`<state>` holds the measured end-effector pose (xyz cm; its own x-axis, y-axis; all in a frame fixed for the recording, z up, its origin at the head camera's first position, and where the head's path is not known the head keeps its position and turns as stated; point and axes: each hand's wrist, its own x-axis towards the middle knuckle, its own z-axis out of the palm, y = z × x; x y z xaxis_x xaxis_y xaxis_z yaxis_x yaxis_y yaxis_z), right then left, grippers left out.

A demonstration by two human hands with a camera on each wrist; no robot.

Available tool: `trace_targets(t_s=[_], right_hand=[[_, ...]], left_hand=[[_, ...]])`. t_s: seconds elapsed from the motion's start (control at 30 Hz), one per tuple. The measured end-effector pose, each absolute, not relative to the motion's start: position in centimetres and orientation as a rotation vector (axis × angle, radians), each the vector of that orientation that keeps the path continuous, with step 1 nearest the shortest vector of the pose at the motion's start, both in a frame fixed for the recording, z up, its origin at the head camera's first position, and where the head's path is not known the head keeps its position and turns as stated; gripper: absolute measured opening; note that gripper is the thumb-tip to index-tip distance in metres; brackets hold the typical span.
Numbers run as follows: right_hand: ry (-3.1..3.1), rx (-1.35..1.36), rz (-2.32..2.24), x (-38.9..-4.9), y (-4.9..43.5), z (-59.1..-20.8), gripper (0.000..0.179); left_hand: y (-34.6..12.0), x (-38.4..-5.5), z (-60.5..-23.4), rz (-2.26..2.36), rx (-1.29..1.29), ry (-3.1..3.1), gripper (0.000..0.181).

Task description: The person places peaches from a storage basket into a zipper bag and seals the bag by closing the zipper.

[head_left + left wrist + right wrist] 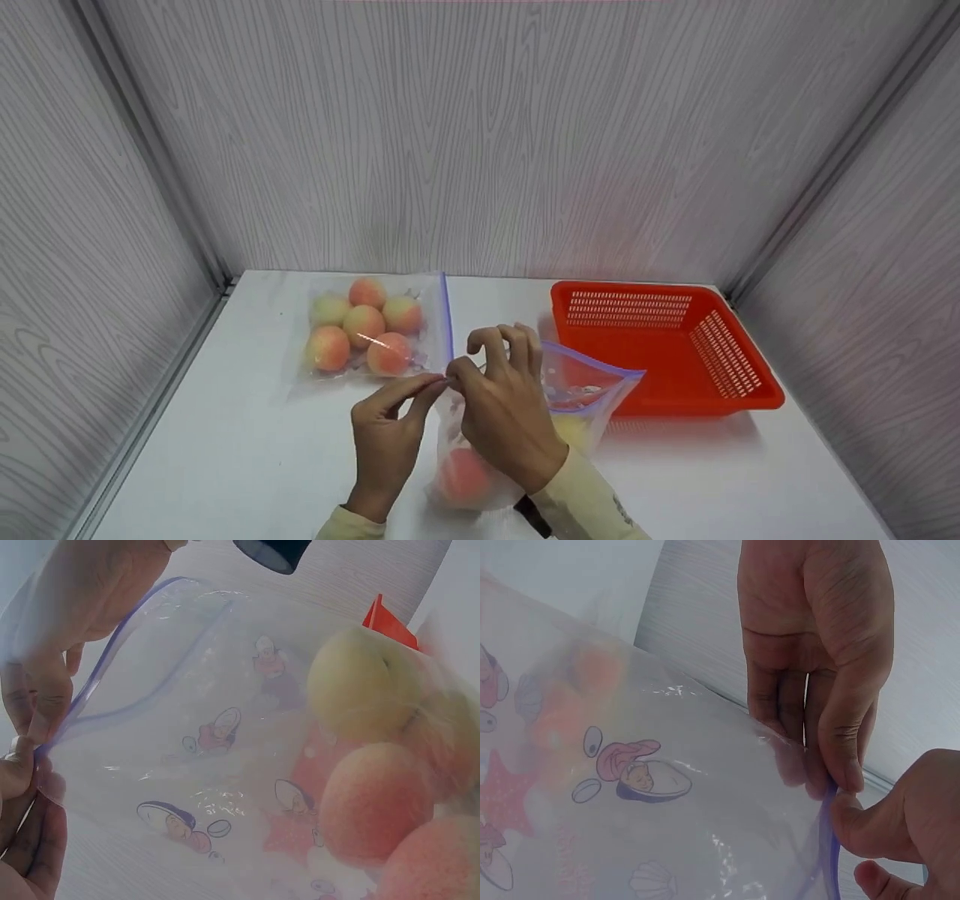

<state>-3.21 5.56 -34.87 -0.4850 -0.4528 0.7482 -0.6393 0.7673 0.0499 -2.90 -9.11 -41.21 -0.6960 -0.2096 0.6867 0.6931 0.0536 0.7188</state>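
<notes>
A clear zip bag (180, 765) printed with sea figures hangs from both hands, with several peaches (375, 802) in its lower part. At one top corner, my left hand (388, 431) pinches the purple zip strip between thumb and fingers. Right beside it, my right hand (514, 409) pinches the same strip with thumb and forefinger, its other fingers bent above. The two thumbs nearly meet in the right wrist view. Toward the far corner the bag mouth (592, 375) gapes between its purple edges.
A second zip bag (442, 315) of peaches lies flat at the back left of the white table (225, 450), purple edge facing right. Behind the held bag on the right stands a red plastic basket (750, 390) with slotted walls. Wood-grain panels (480, 150) enclose the table.
</notes>
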Motion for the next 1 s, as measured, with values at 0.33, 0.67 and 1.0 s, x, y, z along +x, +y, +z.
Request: trace_targets(t_s=[0.33,0.67,1.0], right_hand=[[-2.186,0.822,0.277,-2.9,5.5,-35.0,0.008],[-2.204,0.779,0.284,-2.8,5.7,-34.7,0.010],[-2.202,0.761,0.274,-3.0,6.2,-34.4,0.011]], left_hand=[[-8.7,-2.4,-41.2,-1.580,-0.418,-1.717,0.016],[-7.8,-2.3,-41.1,-1.578,-0.387,-1.664,0.017],[-7.9,-2.7,-41.1,-1.534,-0.381,-1.674,0.017]])
